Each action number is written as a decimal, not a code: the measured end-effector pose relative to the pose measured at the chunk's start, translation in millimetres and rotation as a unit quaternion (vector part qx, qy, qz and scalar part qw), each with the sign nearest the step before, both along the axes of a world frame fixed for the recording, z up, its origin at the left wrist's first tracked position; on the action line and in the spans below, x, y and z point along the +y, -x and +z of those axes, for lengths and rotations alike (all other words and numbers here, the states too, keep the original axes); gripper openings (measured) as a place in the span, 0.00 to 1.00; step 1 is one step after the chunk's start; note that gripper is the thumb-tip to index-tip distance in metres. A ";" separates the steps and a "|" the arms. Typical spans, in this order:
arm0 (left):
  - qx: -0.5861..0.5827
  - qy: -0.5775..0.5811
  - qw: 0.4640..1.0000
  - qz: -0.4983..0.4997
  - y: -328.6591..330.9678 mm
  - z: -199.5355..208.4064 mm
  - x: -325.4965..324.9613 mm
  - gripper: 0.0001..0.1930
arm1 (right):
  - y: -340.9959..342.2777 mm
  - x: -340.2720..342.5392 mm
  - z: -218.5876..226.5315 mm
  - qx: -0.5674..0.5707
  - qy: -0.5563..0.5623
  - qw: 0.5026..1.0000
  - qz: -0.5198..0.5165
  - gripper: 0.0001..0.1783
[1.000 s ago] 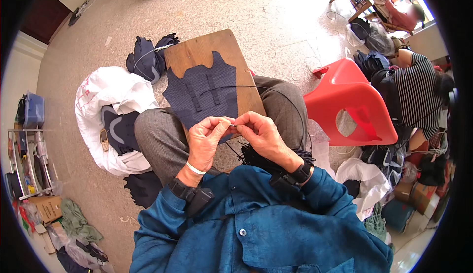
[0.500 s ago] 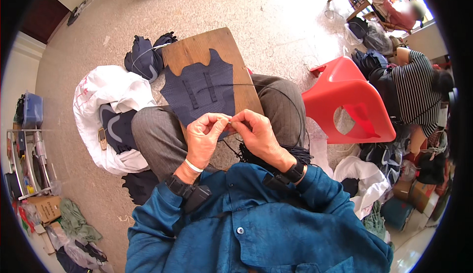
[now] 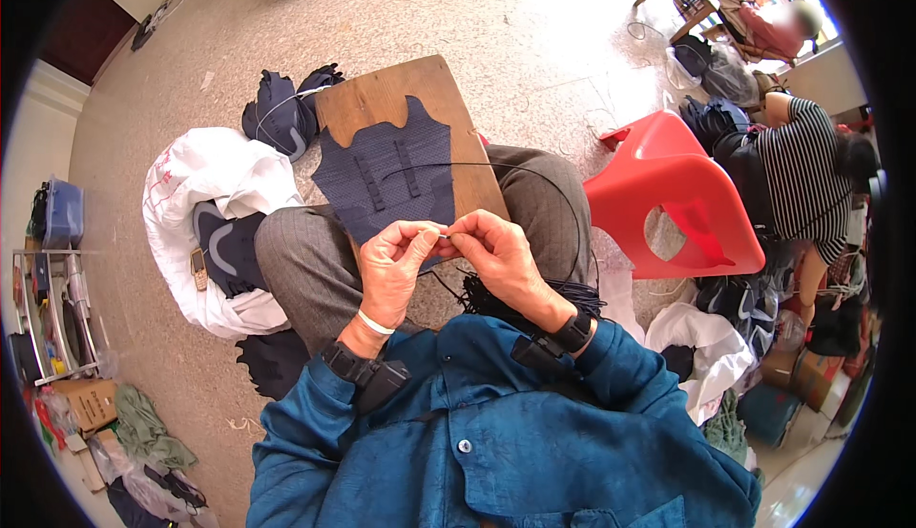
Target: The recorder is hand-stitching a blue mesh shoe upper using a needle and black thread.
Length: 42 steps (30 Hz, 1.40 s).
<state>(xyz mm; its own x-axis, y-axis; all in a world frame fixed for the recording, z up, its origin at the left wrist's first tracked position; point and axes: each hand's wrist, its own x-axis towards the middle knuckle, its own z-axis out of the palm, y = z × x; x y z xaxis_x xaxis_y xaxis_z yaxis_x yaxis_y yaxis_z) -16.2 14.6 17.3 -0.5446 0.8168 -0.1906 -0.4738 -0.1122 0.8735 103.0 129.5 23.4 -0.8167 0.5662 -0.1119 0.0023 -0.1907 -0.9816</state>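
Note:
My left hand (image 3: 389, 259) and my right hand (image 3: 500, 259) meet fingertip to fingertip over my lap, both closed in a pinch. A tiny pale, thin thing shows between the fingertips, too small to name. Just beyond them a dark navy fabric piece (image 3: 389, 167) with two slotted strips lies on a wooden board (image 3: 420, 82) across my knees. A thin black cord (image 3: 520, 166) runs from the fabric's middle, over my right knee and down. Beside my right wrist a bundle of black cords (image 3: 572, 297) rests on my lap, partly hidden by my forearm.
A red plastic stool (image 3: 658, 180) stands to the right. At my left are a white sack (image 3: 205, 170) with dark pieces and a phone (image 3: 198, 269), and a tied dark bundle (image 3: 272, 113). A person in a striped top (image 3: 801, 175) bends over at the right; another sits farther back.
My hands stay pinched together and have barely shifted; slightly more of the thin pale thing shows between the fingertips. At the right, the person in stripes has moved an arm slightly.

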 end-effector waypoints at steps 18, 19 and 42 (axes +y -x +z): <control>0.066 0.039 0.997 -0.025 13.0 -15.1 4.3 0.07 | 4.5 5.5 -12.5 -0.045 -0.067 0.997 0.009 0.05; 0.077 0.044 0.995 -0.037 17.7 -14.5 6.6 0.06 | 5.5 8.2 -10.5 -0.037 -0.077 0.996 0.025 0.06; -0.135 0.159 0.975 0.079 130.9 -98.3 24.8 0.28 | -3.4 81.2 -34.6 -0.075 -0.156 0.984 -0.044 0.03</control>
